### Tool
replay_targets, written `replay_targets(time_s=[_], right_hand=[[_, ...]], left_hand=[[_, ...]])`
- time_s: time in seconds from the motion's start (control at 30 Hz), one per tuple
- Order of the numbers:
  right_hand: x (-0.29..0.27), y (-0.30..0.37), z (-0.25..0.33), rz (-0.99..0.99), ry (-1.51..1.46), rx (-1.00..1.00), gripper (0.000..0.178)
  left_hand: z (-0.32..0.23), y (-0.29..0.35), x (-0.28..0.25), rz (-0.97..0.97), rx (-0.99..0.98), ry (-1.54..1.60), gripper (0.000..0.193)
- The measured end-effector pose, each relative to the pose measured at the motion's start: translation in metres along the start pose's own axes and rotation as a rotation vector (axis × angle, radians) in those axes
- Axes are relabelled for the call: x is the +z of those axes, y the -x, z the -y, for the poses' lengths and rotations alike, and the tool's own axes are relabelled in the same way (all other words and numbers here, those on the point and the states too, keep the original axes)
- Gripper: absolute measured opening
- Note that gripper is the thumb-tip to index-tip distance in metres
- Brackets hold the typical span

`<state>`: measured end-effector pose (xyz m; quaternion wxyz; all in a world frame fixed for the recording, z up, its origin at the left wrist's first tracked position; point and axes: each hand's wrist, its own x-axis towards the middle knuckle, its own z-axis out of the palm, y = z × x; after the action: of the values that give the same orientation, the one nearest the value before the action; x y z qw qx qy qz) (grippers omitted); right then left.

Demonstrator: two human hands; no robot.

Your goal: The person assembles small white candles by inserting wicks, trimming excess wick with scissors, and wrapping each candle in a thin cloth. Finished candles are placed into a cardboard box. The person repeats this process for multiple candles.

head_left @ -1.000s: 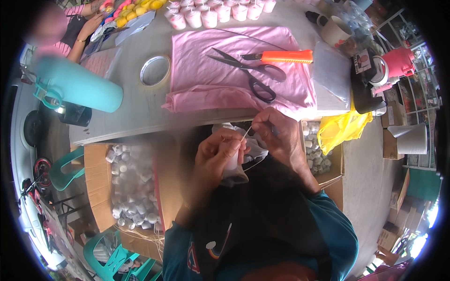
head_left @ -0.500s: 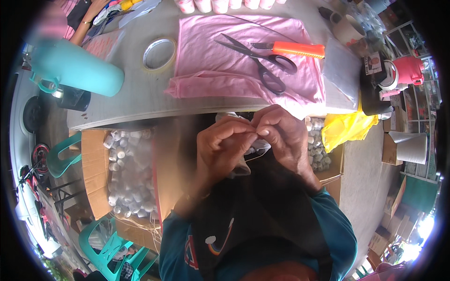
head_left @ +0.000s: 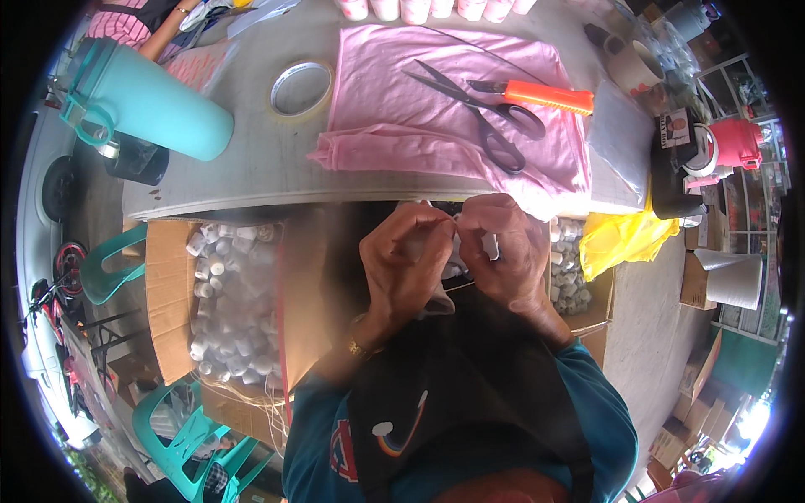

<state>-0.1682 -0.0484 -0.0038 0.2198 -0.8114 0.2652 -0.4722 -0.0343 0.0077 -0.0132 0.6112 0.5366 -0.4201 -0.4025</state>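
Observation:
My left hand (head_left: 406, 258) and my right hand (head_left: 505, 250) meet just in front of the table's near edge. Fingers of each are curled into a pinch, fingertips nearly touching. What they pinch is too small and hidden to make out. Behind and below them, whitish material (head_left: 439, 302) shows in part over my dark apron (head_left: 470, 360). On the table ahead lies a folded pink cloth (head_left: 419, 109). Black scissors (head_left: 480, 113) and an orange-handled cutter knife (head_left: 545, 96) rest on that cloth.
An open cardboard box (head_left: 172, 293) with many small white spool-like pieces stands at left; a similar box (head_left: 587, 323) is at right. On the table are a tape roll (head_left: 277, 102), a teal tumbler (head_left: 172, 105) and a yellow bag (head_left: 625, 239) at its edge. A person's arm (head_left: 168, 35) shows far left.
Both hands stay together; the fingers have curled in more and the fingertips have shifted slightly. The whole view has moved a little, so the table things appear further right.

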Motion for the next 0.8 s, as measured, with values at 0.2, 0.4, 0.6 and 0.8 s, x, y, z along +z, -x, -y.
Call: replay_targets(time_s=[0.2,0.4,0.6,0.8], right_hand=[[0.001,-0.007,-0.001,0.033,0.100,-0.002,0.029],[-0.004,-0.009,0.000,0.089,0.200,0.026,0.027],[0.003,-0.008,-0.001,-0.029,0.170,-0.019,0.028],[0.006,-0.004,0.000,-0.035,0.158,-0.091,0.028]], left_hand=[[0.005,-0.004,0.000,-0.048,0.312,-0.163,0.010],[0.009,-0.011,0.003,-0.205,0.746,-0.627,0.015],[0.000,-0.010,0.001,-0.111,0.402,-0.404,0.015],[-0.010,-0.002,-0.004,-0.031,-0.242,0.203,0.008]])
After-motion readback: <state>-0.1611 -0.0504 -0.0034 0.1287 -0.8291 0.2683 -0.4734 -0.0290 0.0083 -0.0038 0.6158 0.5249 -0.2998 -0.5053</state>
